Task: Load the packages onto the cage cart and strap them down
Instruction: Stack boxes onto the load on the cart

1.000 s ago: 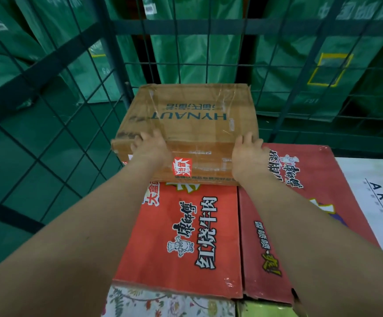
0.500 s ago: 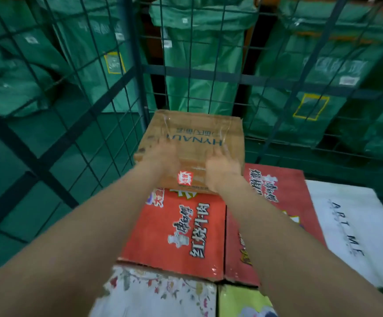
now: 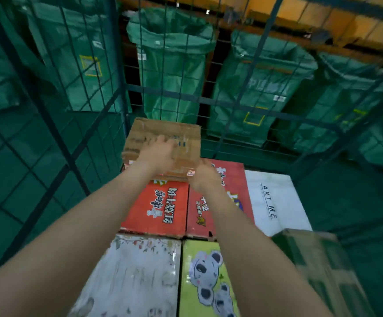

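My left hand [image 3: 160, 154] lies flat on top of the brown cardboard box [image 3: 144, 136], fingers stretched forward and gripping nothing. My right hand [image 3: 203, 177] is at the box's near right corner, blurred, and I cannot tell how far its fingers are curled or whether they touch the cardboard. Half a second ago both hands were pressed against the box's near face; now the left has slid up onto the lid and the right sits further right. The box rests on a red noodle carton [image 3: 158, 207] in the far left corner of the cage cart [image 3: 71, 156], beside a second red carton [image 3: 229, 179] and a white carton [image 3: 275, 202]. Green sacks [image 3: 172, 76] hang beyond the mesh.
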The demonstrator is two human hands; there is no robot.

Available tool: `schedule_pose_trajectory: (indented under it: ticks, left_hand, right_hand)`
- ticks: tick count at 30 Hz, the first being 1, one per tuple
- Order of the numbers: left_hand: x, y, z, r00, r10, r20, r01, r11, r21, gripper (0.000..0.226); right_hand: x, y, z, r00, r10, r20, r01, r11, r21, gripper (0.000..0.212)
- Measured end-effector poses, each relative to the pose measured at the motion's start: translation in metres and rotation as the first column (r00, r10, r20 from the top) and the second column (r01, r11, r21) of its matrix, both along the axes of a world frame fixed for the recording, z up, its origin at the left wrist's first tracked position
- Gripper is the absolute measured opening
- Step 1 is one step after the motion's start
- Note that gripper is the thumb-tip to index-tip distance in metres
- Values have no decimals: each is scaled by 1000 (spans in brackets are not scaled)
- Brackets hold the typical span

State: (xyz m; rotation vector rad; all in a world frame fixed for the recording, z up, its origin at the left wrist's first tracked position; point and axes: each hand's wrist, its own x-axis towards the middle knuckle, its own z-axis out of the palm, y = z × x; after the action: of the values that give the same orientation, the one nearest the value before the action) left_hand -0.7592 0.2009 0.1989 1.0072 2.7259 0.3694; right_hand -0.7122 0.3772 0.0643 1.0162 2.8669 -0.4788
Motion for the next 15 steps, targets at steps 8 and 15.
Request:
schedule_pose_trajectory:
  ticks: [8, 15]
  left_hand:
    - [74, -27, 48, 993, 60, 102, -74, 987, 142, 45]
    - [148, -34, 77, 991, 48, 122, -81, 955, 285, 39]
  right_hand:
    - [103, -77, 180, 997, -2, -82, -3, 998, -57, 51]
    - [189, -94, 200, 990, 20, -141, -24, 999, -30, 49]
